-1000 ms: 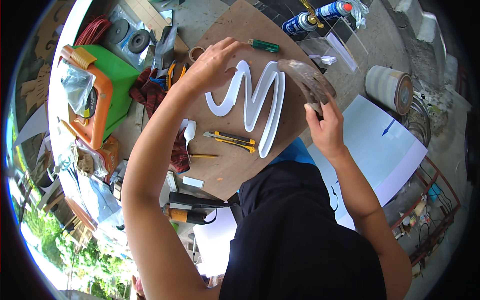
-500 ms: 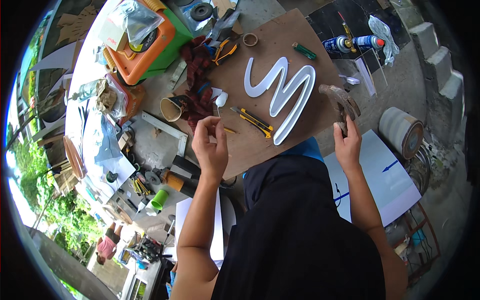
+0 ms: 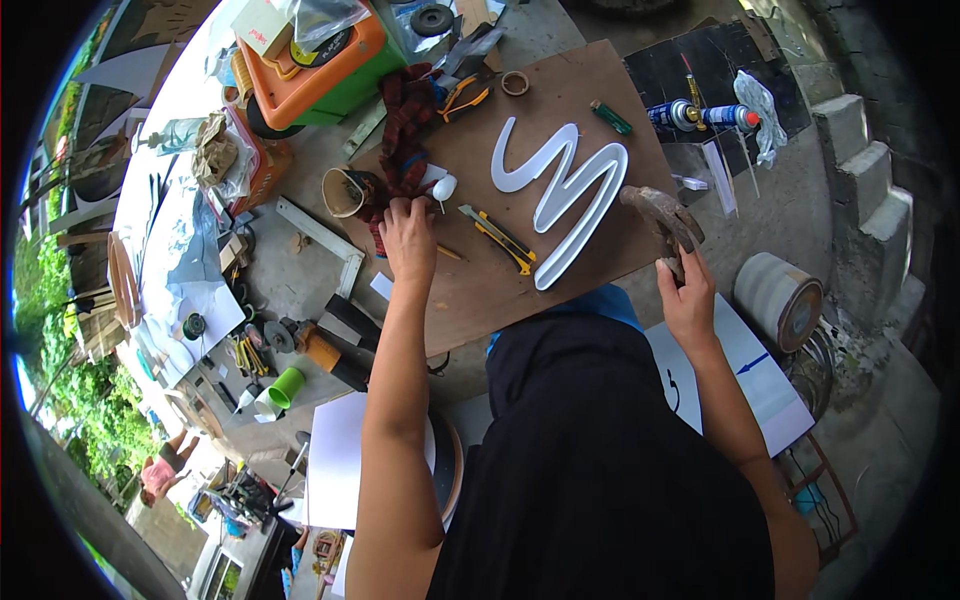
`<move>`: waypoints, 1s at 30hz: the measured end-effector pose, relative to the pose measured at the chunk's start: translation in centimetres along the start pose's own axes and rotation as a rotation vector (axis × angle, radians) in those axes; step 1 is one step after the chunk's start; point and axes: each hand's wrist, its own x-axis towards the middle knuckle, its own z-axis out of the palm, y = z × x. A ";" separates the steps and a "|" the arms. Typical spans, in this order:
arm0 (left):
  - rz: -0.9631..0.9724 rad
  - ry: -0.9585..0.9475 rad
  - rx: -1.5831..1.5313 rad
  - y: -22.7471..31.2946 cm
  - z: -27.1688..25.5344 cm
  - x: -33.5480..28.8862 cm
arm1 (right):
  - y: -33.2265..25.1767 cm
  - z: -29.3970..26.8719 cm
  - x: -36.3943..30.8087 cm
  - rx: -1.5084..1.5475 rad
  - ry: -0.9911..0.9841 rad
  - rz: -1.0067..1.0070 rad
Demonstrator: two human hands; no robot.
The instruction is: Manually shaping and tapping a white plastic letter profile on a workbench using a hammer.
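My left hand (image 3: 408,240) reaches over the brown board (image 3: 470,310), at the near end of a dark red checked cloth (image 3: 402,115). Its fingers are bent down close together, and their tips are hidden. Just beyond it are a paper cup (image 3: 346,193) lying on its side and a small white rounded piece (image 3: 445,187). My right hand (image 3: 688,305) is closed around a rusty brown curved tool (image 3: 660,215) at the board's right edge. Between my hands lie a yellow and black box cutter (image 3: 500,240) and a white zigzag-shaped shell (image 3: 588,190) with raised walls.
Farther off on the board are orange-handled pliers (image 3: 465,100), a tape ring (image 3: 515,83) and a green-handled tool (image 3: 611,117). An orange and green toolbox (image 3: 320,85) stands at the upper left. Blue spray cans (image 3: 705,115) and a striped bucket (image 3: 780,300) are to the right.
My left hand has moved forward and down to the cloth beside the cup, its fingers now bent downward. My right hand keeps the curved tool. The whole view has shifted slightly.
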 end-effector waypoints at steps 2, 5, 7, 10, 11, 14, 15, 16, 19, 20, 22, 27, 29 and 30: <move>0.027 -0.030 0.027 -0.6 0.0 0.3 | 0.1 -0.1 -0.4 0.025 0.034 -0.020; 0.052 -0.061 0.046 -0.8 -0.2 0.3 | 0.8 -0.1 -1.3 0.068 0.030 0.044; 0.082 -0.111 0.138 -0.6 -0.5 0.1 | 1.5 -0.1 -1.8 0.066 0.036 0.077; 0.076 -0.136 0.088 0.5 -1.7 -1.0 | 1.9 -0.1 -2.1 0.092 0.056 0.102; 0.053 -0.158 0.054 1.2 -2.5 -1.5 | 2.2 -0.1 -2.2 0.106 0.059 0.124; 0.095 -0.383 -0.058 4.0 -6.4 -2.9 | 2.2 -0.2 -2.0 0.127 0.088 0.149; 0.130 -0.489 -0.127 5.1 -7.8 -3.2 | 2.2 -0.2 -1.9 0.126 0.106 0.145; 0.179 -0.574 -0.228 7.0 -9.9 -2.8 | 2.3 -0.1 -1.8 0.131 0.112 0.153; 0.343 -0.755 -0.496 12.2 -15.7 1.4 | 2.6 0.1 -1.7 0.149 0.109 0.185; 0.459 -0.847 -0.671 13.6 -16.7 3.6 | 2.8 0.1 -1.7 0.146 0.121 0.172; 0.520 -0.770 -0.783 15.8 -17.3 8.5 | 2.8 0.3 -1.7 0.152 0.133 0.163; 0.766 -0.501 -0.691 16.5 -6.5 19.9 | 2.0 1.0 -1.6 0.173 0.115 0.222; 0.781 -0.559 -0.677 16.9 -2.5 21.9 | 1.4 1.1 -1.9 0.184 0.092 0.300; 0.886 -0.542 -0.648 16.9 -0.7 22.4 | 1.2 1.2 -2.0 0.199 0.061 0.364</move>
